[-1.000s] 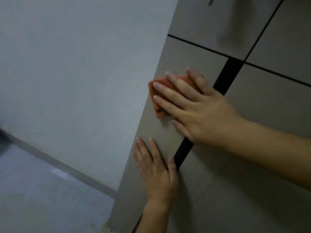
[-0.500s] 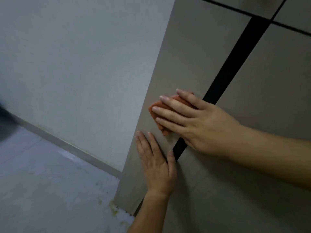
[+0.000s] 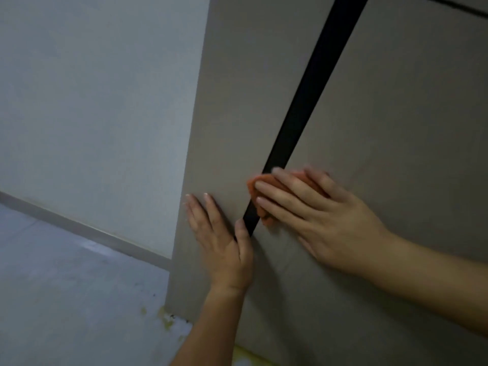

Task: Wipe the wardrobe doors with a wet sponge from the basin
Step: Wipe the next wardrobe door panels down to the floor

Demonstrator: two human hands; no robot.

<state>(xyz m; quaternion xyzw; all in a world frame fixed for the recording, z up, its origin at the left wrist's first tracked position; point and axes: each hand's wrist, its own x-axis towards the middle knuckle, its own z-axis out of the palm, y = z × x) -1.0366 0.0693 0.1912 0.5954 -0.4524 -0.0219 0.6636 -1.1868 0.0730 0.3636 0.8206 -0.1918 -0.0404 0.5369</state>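
Observation:
My right hand (image 3: 317, 215) presses an orange sponge (image 3: 257, 187) flat against the grey-brown wardrobe, over the black vertical gap (image 3: 306, 107) between two doors. Most of the sponge is hidden under my fingers. My left hand (image 3: 221, 239) lies flat with fingers spread on the narrow left door (image 3: 237, 101), just below and left of the sponge, its thumb at the edge of the black gap. The right door (image 3: 396, 114) fills the right side of the view.
A pale grey wall (image 3: 92, 101) with a skirting board (image 3: 79, 228) runs along the left. The grey floor (image 3: 66, 299) lies below it, with yellowish stains (image 3: 163, 318) at the wardrobe's bottom corner.
My right hand has slid the sponge down the left door and rightward onto the black gap. The view has dropped towards the wardrobe's base. My left hand stays flat on the door.

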